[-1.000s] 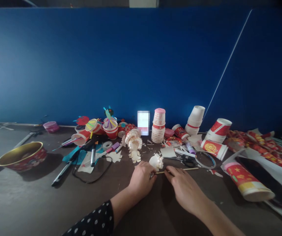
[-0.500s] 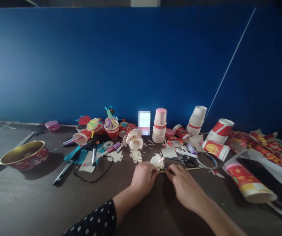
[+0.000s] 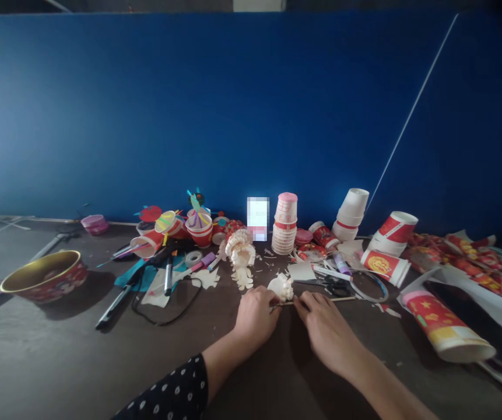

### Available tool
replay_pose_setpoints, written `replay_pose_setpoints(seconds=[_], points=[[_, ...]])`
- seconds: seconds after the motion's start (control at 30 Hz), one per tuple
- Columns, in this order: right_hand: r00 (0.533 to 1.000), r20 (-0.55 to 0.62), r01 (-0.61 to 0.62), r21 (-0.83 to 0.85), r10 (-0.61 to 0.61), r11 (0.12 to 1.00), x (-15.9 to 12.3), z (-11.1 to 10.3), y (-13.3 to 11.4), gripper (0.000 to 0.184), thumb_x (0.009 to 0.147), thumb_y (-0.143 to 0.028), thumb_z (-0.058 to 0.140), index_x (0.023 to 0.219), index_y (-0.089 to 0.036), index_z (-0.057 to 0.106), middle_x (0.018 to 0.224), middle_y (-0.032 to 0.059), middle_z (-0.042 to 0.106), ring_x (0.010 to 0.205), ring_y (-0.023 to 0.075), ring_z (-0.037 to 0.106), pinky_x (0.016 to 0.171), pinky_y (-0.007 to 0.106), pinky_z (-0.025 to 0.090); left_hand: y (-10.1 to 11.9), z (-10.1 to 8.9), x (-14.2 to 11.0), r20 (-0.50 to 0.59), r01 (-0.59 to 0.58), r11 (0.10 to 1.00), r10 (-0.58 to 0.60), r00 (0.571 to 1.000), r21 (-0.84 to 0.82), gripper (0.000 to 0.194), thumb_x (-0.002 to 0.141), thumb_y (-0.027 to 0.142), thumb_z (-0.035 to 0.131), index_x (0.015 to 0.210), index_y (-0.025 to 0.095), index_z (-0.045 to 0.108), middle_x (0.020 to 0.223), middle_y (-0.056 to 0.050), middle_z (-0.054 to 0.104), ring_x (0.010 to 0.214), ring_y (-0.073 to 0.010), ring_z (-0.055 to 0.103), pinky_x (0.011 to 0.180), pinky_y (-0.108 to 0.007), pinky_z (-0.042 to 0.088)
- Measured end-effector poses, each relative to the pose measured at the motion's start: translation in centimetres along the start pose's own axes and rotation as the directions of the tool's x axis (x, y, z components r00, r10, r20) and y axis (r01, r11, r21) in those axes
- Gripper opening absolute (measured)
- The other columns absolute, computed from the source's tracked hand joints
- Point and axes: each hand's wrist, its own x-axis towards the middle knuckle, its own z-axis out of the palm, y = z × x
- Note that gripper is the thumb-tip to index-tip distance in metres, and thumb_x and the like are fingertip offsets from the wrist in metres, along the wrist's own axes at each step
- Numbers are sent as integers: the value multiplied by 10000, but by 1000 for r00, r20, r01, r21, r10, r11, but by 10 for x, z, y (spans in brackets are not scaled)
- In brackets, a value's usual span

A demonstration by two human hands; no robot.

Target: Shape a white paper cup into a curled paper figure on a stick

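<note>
A white paper piece with curled, petal-like edges (image 3: 280,287) lies between my hands at the middle of the table. Just below it runs a thin pale stick (image 3: 343,299), pointing out to the right past my fingers. My left hand (image 3: 257,318) is closed, its fingertips pinched at the stick's left end beside the paper. From the other side my right hand (image 3: 327,326) grips the stick, with its thumb and forefinger together. The fingers partly hide the stick and the paper's lower edge. Farther back is a cluster of curled white paper petals (image 3: 239,251).
Scissors (image 3: 336,286) lie close beyond my right hand. Stacked paper cups (image 3: 284,233) stand behind, and a red cup (image 3: 443,326) lies on its side at right. Left are a gold-lined bowl (image 3: 45,277), a marker (image 3: 168,277) and a black cord (image 3: 158,322).
Almost nothing differs. The stick's right part sits a touch lower or tilts slightly, and both hands keep their places.
</note>
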Motion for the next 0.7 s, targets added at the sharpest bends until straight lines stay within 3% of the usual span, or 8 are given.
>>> replay_pose_setpoints(seconds=[0.3, 0.7], points=[[999, -37, -19, -55, 17, 998, 3, 9, -2, 368, 864, -85, 380, 1173, -130, 575, 1022, 119, 586, 940, 234, 504, 862, 354, 369, 5, -6, 6, 90, 70, 997, -71, 993, 20, 145, 719, 249, 630, 845, 222, 694, 860, -11, 667, 826, -170, 597, 725, -239, 409], [1000, -9, -29, -23, 29, 999, 3, 4, -4, 409, 863, -75, 349, 1216, -131, 549, 1063, 126, 596, 989, 245, 517, 891, 363, 366, 9, -11, 12, 126, 80, 996, -86, 988, 45, 131, 762, 260, 596, 806, 235, 717, 834, -17, 685, 801, -172, 605, 712, -246, 416]])
